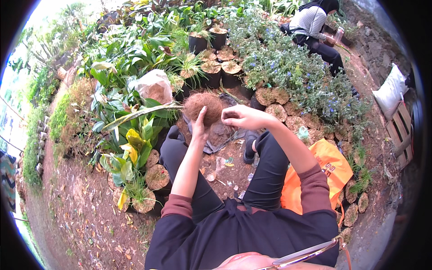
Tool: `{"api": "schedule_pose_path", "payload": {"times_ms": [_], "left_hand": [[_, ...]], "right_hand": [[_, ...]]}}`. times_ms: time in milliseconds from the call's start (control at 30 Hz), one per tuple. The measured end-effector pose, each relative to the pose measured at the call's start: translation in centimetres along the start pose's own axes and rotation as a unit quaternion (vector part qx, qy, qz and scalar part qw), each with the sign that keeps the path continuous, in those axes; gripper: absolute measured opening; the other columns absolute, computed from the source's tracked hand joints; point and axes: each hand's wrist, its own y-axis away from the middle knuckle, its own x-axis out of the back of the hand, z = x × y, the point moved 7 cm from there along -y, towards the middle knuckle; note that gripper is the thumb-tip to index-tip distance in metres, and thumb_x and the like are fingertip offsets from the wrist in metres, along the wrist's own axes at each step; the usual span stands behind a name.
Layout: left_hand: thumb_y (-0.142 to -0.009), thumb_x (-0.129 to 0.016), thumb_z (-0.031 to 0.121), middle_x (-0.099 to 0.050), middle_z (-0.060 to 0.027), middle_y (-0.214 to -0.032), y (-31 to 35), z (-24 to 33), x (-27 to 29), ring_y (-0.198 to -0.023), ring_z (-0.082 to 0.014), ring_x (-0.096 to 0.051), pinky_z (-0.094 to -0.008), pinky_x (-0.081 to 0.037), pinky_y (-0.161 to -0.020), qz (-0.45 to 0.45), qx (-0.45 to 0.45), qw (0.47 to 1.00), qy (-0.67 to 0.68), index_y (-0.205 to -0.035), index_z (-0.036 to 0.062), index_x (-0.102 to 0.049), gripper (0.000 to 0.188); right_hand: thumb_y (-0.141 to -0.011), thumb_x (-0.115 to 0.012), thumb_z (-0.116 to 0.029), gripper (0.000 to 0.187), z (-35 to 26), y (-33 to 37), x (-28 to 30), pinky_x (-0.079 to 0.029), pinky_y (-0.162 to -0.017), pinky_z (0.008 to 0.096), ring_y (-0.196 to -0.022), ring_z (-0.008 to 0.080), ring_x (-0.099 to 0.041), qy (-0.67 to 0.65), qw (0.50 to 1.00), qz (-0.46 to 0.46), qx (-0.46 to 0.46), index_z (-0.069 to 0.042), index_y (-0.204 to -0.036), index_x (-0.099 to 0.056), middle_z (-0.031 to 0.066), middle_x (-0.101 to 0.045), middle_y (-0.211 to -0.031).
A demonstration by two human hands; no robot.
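Note:
My left hand point(200, 127) is wrapped round the near side of a ball of brown coconut fibre point(203, 106), its thumb pressed up against the fibre. A long, partly yellowed leaf point(141, 115) reaches out leftward from beside the ball. To the right of the ball, a little apart from it, my right hand point(246, 118) is closed with the fingers curled in a pinch. Anything thin between those fingertips is too small to make out. Below the hands, between my knees, lies dark plastic sheeting point(220, 143) with brown soil on it.
Ahead are a white plastic bag point(155, 84) with brown material and several black pots point(198, 43). An orange bag point(317, 173) lies by my right leg. Blue-flowered plants point(292, 67) grow at right, near a seated person point(310, 27), a white sack point(390, 92) and a wooden pallet point(402, 130).

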Motion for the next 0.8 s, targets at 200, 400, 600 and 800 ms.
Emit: {"api": "schedule_pose_path", "payload": {"times_ms": [200,400,600,800], "left_hand": [[-0.087,-0.057,0.019,-0.06,-0.0028,-0.097,0.7,0.9,-1.8,-0.09,-0.0141,-0.059,-0.0317,-0.05,-0.079,-0.036,-0.043,0.998,-0.012,-0.108,0.0073,-0.053,0.025],[-0.087,-0.058,0.023,-0.056,-0.0045,-0.108,0.5,0.5,-0.4,-0.098,-0.0151,-0.056,-0.0329,-0.045,-0.088,-0.029,-0.033,0.999,0.007,-0.118,0.007,-0.045,0.037],[-0.083,-0.061,0.013,-0.056,-0.0066,-0.11,0.7,1.0,-1.9,-0.1,-0.0182,-0.056,-0.0338,-0.045,-0.089,-0.056,-0.029,0.997,-0.041,-0.119,0.0058,-0.046,0.039],[-0.083,-0.06,0.012,-0.058,-0.0056,-0.108,0.0,0.6,-0.2,-0.1,-0.0188,-0.057,-0.039,-0.048,-0.088,0.002,-0.008,1.0,0.013,-0.117,0.0059,-0.048,0.037]], "right_hand": [[-0.087,-0.049,-0.009,0.011,3.2,-4.8,-0.7,-0.046,-0.058,0.0275,-0.063,0.011,-0.057,-0.092,0.989,0.1,-0.06,0.001,-0.084,-0.053,0.0072,-0.063,-0.069],[-0.087,-0.051,-0.011,0.014,6.0,-5.6,0.3,-0.048,-0.062,0.027,-0.066,0.012,-0.06,-0.123,0.968,0.187,-0.111,0.002,-0.085,-0.056,0.009,-0.065,-0.074],[-0.085,-0.055,-0.012,0.014,5.3,-5.2,0.6,-0.046,-0.06,0.0262,-0.066,0.01,-0.056,-0.056,0.977,0.201,-0.045,0.001,-0.088,-0.06,0.0048,-0.063,-0.075],[-0.083,-0.06,-0.014,0.015,2.9,-1.8,4.2,-0.041,-0.055,0.023,-0.059,0.0053,-0.046,-0.002,0.92,0.391,-0.018,-0.003,-0.092,-0.058,-0.0008,-0.056,-0.074]]}}
